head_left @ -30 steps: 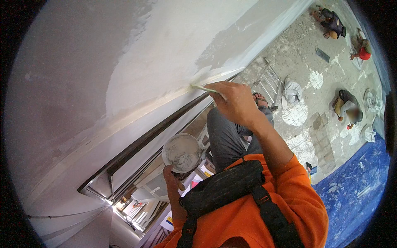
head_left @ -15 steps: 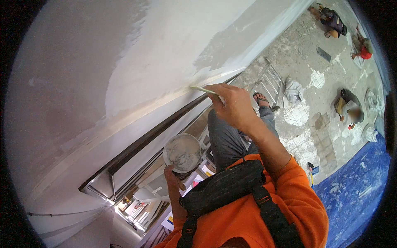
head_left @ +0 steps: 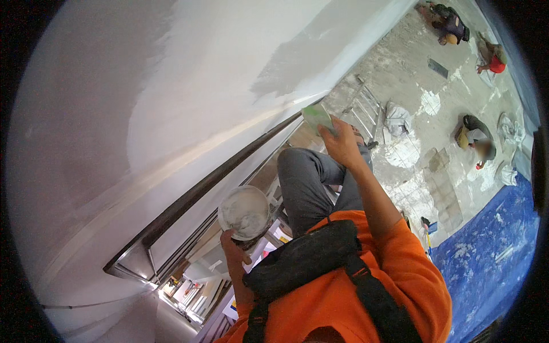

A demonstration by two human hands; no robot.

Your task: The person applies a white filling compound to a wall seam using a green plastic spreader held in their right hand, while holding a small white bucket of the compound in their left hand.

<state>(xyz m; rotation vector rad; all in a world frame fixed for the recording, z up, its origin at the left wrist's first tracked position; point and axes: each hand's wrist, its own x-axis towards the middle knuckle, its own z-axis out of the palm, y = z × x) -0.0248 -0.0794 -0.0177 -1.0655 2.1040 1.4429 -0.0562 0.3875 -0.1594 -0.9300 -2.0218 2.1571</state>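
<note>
My right hand (head_left: pixel 340 140) grips a pale green flat scraper (head_left: pixel 314 117), held out near the wall's lower band with its flat face showing. The white-and-grey patched wall (head_left: pixel 189 86) fills the upper left, with a pale strip running along it above a long dark rail (head_left: pixel 203 183). Lower down, my left hand (head_left: pixel 233 247) is closed on a round bucket (head_left: pixel 243 211) of whitish paste at its rim and side. My bent leg in grey trousers lies between the two hands.
Three people crouch on the dusty floor below, at right (head_left: pixel 449 26) (head_left: pixel 492 60) (head_left: pixel 474 134). A ladder (head_left: pixel 366 108), white sacks (head_left: pixel 399 120) and a dark slab (head_left: pixel 437 68) lie there. A blue tarp (head_left: pixel 480 246) covers the lower right. An opening below shows stacked boards (head_left: pixel 191 294).
My right hand has drawn back from the wall toward the right and turned, showing more of the scraper's flat face. The bucket and left hand shifted slightly left as the view moved.
</note>
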